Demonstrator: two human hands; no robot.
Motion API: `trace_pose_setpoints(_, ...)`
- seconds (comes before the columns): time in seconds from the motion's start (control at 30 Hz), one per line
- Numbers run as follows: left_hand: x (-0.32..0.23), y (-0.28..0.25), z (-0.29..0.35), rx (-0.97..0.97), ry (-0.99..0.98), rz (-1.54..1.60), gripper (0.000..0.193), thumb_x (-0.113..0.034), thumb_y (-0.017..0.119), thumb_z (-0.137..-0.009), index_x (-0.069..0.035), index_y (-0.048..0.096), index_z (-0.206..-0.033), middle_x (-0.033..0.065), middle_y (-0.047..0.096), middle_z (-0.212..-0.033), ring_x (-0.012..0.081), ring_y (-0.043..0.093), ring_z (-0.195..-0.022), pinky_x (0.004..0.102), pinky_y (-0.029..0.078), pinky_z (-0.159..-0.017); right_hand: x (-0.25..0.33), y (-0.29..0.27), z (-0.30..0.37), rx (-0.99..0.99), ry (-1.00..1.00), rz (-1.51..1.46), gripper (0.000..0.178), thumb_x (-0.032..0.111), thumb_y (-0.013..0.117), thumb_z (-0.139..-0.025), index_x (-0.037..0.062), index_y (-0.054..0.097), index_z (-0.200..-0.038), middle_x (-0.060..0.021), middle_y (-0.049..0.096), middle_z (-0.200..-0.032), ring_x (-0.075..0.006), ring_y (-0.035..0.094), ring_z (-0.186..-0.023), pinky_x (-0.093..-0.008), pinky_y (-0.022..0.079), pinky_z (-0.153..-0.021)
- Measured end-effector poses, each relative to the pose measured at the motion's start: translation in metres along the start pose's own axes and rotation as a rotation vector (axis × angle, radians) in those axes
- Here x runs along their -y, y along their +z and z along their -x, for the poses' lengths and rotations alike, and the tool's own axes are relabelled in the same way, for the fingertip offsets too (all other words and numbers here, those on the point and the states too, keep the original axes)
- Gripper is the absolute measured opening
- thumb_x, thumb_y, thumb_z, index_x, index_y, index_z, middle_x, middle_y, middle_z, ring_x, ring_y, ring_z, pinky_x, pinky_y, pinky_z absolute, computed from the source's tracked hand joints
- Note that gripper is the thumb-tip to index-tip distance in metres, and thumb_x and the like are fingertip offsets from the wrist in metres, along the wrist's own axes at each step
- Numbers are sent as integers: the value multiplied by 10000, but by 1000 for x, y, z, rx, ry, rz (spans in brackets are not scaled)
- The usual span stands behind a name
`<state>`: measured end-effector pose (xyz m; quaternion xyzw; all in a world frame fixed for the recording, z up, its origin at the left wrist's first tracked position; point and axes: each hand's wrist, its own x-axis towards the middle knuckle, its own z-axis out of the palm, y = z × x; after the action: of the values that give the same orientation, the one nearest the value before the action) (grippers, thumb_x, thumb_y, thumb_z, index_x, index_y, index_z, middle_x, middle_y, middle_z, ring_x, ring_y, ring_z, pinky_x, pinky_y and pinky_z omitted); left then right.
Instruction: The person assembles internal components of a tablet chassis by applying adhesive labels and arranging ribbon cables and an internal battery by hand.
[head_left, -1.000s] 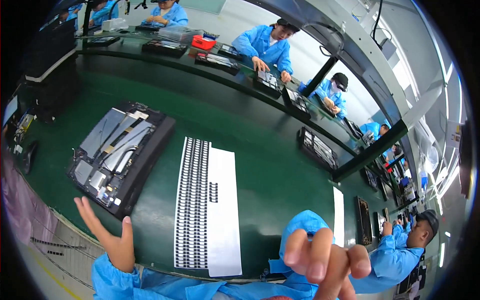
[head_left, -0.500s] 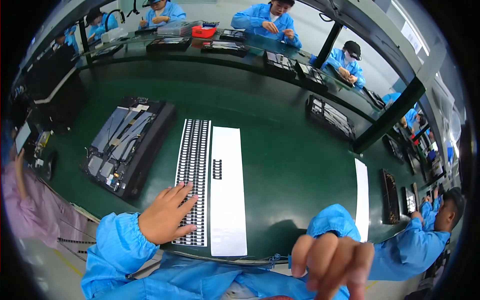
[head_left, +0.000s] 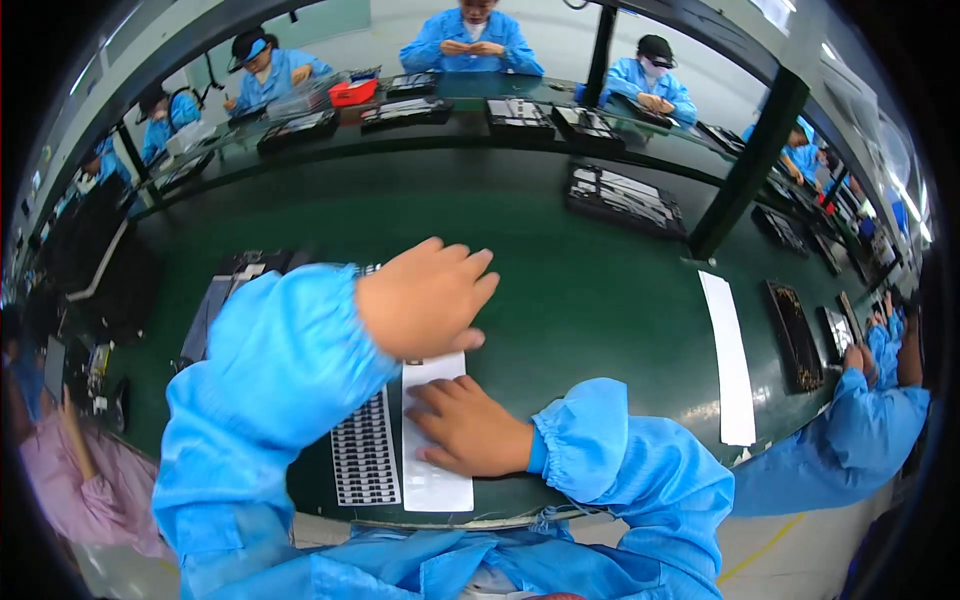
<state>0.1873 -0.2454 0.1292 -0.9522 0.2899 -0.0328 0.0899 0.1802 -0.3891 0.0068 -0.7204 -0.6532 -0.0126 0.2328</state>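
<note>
My left hand (head_left: 418,298) is raised over the upper part of a long white paper strip (head_left: 438,492), its fingers stretched out and nothing visible in them. Lower on that same strip lies my right hand (head_left: 478,428), fingers spread across its surface. Just left of the strip is a sheet with rows of small black stickers (head_left: 366,460). My left forearm and sleeve cover much of this sheet. A bit of black sticker shows at the strip's upper end; the rest is hidden by my left hand. An opened flat electronic device (head_left: 205,318) sits partly behind my left sleeve.
An opened device (head_left: 625,200) lies at the far right of the green table (head_left: 590,310). Another white strip (head_left: 728,370) and a dark tray (head_left: 795,335) lie to the right. A post (head_left: 750,165) rises there. Co-workers sit beyond the glass shelf and at both sides.
My left hand has lifted off the sticker sheet and moved up and right. My right hand has come from the lower right onto the white strip. The view has shifted.
</note>
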Motion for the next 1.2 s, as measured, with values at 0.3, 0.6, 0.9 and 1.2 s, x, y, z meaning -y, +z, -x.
trace_pose_setpoints(0.3,83,84,-174,100,-172,315,593,-346,545,-805,47,397,-1224,229,365,-1289,341,351,-1200,363,285,-1004,-237,-93,82,-801,810,645,196,168,619,-680,-9,582,-755,-185,557,-841,-351,526,-804,-440,432,-703)
trace_pose_setpoints(0.6,96,159,-262,-280,-424,734,783,-385,613,-748,124,283,-1243,298,396,-1216,386,387,-1152,370,320,-968,-347,-116,135,-614,1265,642,586,504,528,-761,-26,518,-1009,-224,545,-1017,-375,515,-963,-470,396,-816)
trace_pose_setpoints(0.9,118,161,-281,-631,-682,1318,830,-249,703,-698,150,245,-1264,214,474,-1145,236,473,-1048,280,367,-888,-344,-135,85,-901,1238,264,703,597,449,-771,-75,562,-941,-272,576,-956,-421,537,-903,-447,396,-837)
trace_pose_setpoints(1.2,86,24,-142,-1036,-549,1105,730,-165,714,-687,116,326,-1239,183,480,-1121,213,502,-992,274,409,-853,-238,-180,29,-1622,244,-693,292,198,567,-842,-3,539,-1053,-79,559,-1059,-156,519,-994,-274,409,-840)
